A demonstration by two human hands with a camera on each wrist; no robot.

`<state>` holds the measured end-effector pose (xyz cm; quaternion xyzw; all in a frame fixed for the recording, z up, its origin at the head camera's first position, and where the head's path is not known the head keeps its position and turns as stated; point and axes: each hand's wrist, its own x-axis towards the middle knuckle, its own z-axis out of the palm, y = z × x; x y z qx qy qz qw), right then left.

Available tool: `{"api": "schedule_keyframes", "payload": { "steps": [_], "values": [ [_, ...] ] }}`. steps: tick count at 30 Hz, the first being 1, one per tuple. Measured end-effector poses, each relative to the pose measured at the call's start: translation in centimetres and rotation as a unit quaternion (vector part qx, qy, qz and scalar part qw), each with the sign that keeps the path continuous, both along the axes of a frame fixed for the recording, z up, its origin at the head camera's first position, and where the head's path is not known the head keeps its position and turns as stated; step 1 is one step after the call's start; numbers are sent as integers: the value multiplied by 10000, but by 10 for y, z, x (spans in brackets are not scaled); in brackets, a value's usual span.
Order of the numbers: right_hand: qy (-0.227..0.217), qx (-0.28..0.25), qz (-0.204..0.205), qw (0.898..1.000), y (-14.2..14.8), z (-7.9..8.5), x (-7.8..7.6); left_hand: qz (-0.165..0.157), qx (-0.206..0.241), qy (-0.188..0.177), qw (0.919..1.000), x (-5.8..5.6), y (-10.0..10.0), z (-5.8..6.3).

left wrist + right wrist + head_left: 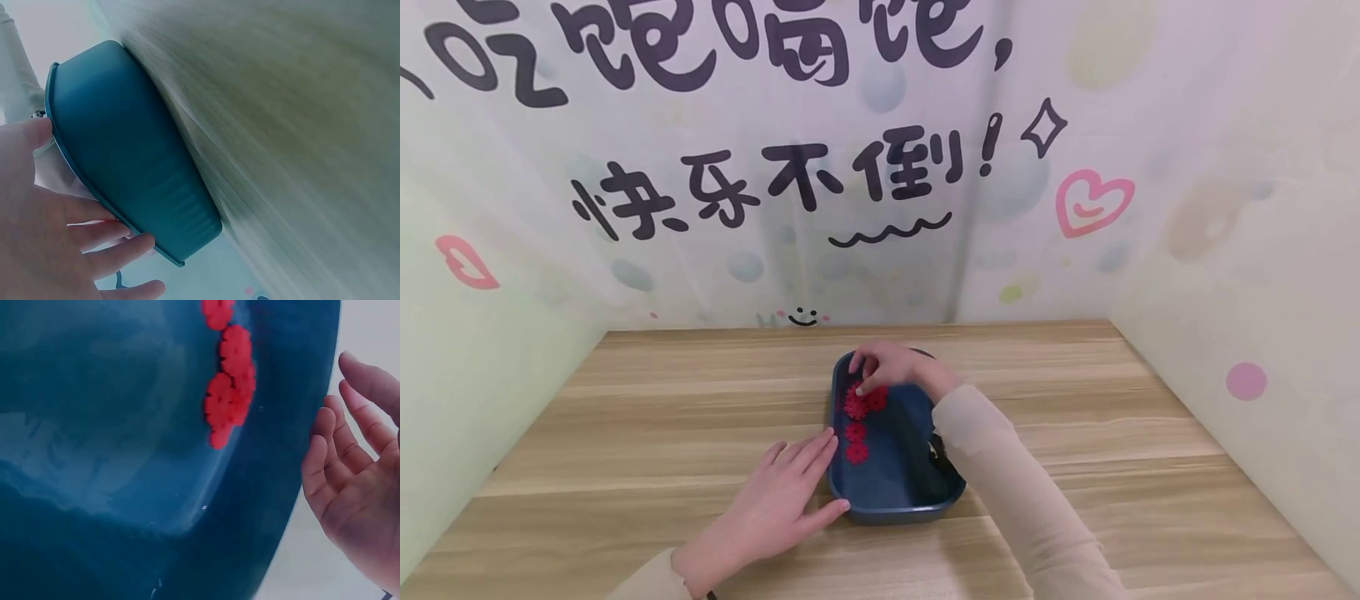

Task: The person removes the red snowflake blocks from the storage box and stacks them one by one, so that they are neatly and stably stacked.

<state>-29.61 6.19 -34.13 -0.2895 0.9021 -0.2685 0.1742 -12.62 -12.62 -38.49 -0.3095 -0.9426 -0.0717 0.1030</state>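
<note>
A deep blue tray (880, 485) stands on the table. My left hand (778, 496) has its fingers spread against the near left rim, the thumb by the near corner. In the left wrist view the left hand (50, 231) touches the rim of the tray (131, 137) from outside. Several red notched discs (856, 452) lie along the tray's left side; in the right wrist view some discs (235, 350) overlap. My right hand (891, 367) is over the far part, fingers bent loosely above the discs. The right hand (356, 481) shows nothing between its fingers.
The wood-grain tabletop (700, 392) extends around the tray. A printed white backdrop (790, 275) rises behind it, with pale side walls (1247, 275) left and right. A small black item (937, 450) shows beside the right sleeve; its kind is unclear.
</note>
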Motion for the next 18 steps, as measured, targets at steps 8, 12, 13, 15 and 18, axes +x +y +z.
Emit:
{"api": "schedule_keyframes", "payload": {
  "steps": [8,12,13,15,18],
  "values": [
    [-267,122,-37,9996,0,-18,-3,27,-32,-5,10000,0,0,1],
    [-478,217,-44,9986,0,-26,-4,35,-41,-39,10000,1,0,2],
    [-516,246,-44,9984,0,-27,-4,37,-43,-49,10000,1,1,2],
    [-569,322,-33,9979,-1,-30,-4,40,-43,-73,10000,1,0,2],
    [-557,453,-9,9974,-2,-34,-3,48,-71,-92,9999,0,0,1]
  ]
}}
